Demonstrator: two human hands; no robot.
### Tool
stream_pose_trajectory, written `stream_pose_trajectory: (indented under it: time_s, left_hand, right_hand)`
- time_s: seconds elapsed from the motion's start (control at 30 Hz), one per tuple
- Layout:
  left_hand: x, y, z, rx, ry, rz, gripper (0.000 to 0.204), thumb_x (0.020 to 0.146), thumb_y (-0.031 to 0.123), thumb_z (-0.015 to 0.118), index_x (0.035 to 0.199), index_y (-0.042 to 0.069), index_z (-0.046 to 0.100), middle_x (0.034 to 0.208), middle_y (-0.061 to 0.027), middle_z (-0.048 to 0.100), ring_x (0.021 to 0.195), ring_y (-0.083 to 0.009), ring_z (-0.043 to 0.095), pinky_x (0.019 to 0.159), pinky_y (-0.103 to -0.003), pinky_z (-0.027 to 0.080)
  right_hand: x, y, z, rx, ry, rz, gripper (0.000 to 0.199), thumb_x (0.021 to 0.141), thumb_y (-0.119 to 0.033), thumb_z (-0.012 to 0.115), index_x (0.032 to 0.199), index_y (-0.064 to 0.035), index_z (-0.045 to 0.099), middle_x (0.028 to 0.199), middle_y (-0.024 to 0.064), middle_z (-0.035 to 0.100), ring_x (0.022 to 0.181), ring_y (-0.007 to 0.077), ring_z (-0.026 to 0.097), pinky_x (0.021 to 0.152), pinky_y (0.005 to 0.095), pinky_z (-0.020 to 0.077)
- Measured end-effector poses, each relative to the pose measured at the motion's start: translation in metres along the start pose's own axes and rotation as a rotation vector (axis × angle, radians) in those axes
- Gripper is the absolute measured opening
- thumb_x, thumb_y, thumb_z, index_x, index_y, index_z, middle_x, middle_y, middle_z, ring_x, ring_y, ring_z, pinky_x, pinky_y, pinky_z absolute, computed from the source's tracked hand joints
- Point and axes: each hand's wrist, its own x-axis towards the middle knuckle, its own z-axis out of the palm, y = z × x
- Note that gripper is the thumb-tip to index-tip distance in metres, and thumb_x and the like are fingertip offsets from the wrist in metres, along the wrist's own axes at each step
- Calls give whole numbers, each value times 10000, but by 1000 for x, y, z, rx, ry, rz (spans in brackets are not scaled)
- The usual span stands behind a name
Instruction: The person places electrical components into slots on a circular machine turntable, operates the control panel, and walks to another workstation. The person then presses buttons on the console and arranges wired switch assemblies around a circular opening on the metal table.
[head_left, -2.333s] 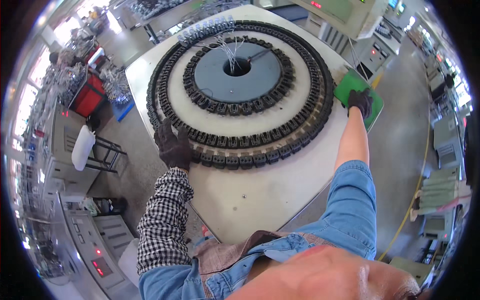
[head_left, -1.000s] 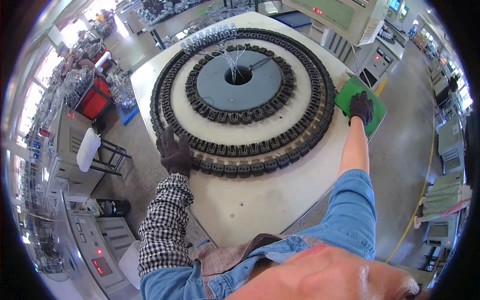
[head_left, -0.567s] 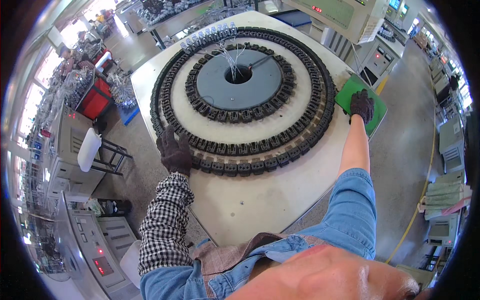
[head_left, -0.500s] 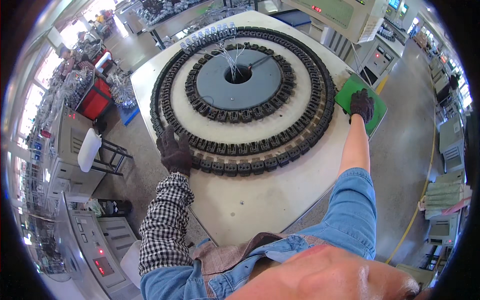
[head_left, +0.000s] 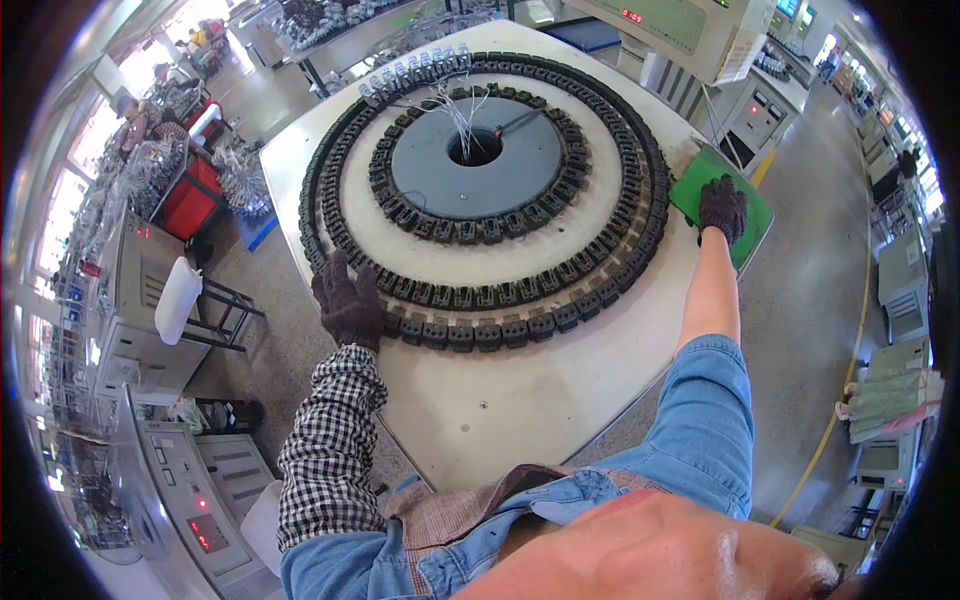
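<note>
My left hand (head_left: 350, 305), in a dark knitted glove, rests on the front left of the outer ring of black blocks (head_left: 487, 334). Its fingers are spread and lie over the blocks, holding nothing that shows. At the table's right edge, my right hand (head_left: 722, 208), gloved alike, lies on a flat green sheet (head_left: 755, 215), its fingers extended and touching the surface. Inside the outer ring, an inner ring of black clamps (head_left: 489, 231) surrounds a grey disc (head_left: 425, 165). Thin pale wires (head_left: 465, 125) rise from the disc's central hole.
Several small clear pieces (head_left: 415, 72) stand along the ring's far left part. A machine with a red display (head_left: 650, 30) overhangs the table's far right. A control cabinet (head_left: 190, 490) stands at the lower left, a red bin (head_left: 188, 200) beyond it. Other people sit at the far left.
</note>
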Motion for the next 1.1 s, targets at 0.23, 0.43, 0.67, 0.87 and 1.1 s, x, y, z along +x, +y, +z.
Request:
stream_pose_trajectory:
  time_s: [0.23, 0.43, 0.67, 0.87, 1.1]
  left_hand:
    - [2, 8, -9, 62, -23, -40, 500, 927, 369, 509, 1322, 63, 482, 1364, -167, 477, 1294, -336, 393, 1108, -433, 260]
    - [3, 10, -8, 34, -20, -42, 541, 923, 399, 494, 1313, 24, 492, 1359, -176, 489, 1300, -323, 405, 1139, -430, 211]
    - [3, 12, -12, 55, -76, -123, 561, 933, 429, 459, 1345, 48, 467, 1399, -154, 456, 1333, -307, 365, 1156, -421, 177]
    - [3, 6, -8, 11, -73, -111, 554, 936, 422, 457, 1351, 55, 465, 1416, -139, 441, 1355, -276, 342, 1163, -404, 156]
    - [0, 5, -7, 7, -65, -112, 507, 924, 359, 531, 1336, 70, 469, 1365, -148, 472, 1308, -329, 359, 1102, -424, 269]
  right_hand:
    - [-7, -14, -16, 12, -30, 79, 600, 827, -488, 537, 1375, -258, 460, 1358, 218, 471, 1197, 374, 512, 963, 507, 433]
    - [-4, -7, -8, -10, 11, 66, 613, 809, -489, 557, 1371, -261, 467, 1330, 222, 489, 1172, 373, 530, 951, 495, 445]
    - [-12, -23, -23, 23, -8, 92, 588, 806, -484, 568, 1346, -261, 498, 1304, 214, 510, 1163, 357, 538, 942, 484, 455]
    - [-14, -24, -23, 22, -2, 93, 602, 802, -486, 576, 1349, -250, 495, 1310, 214, 505, 1166, 368, 532, 943, 492, 455]
    - [-26, -36, -58, 138, -62, 188, 647, 790, -508, 582, 1364, -226, 479, 1306, 222, 510, 1190, 383, 508, 961, 506, 427]
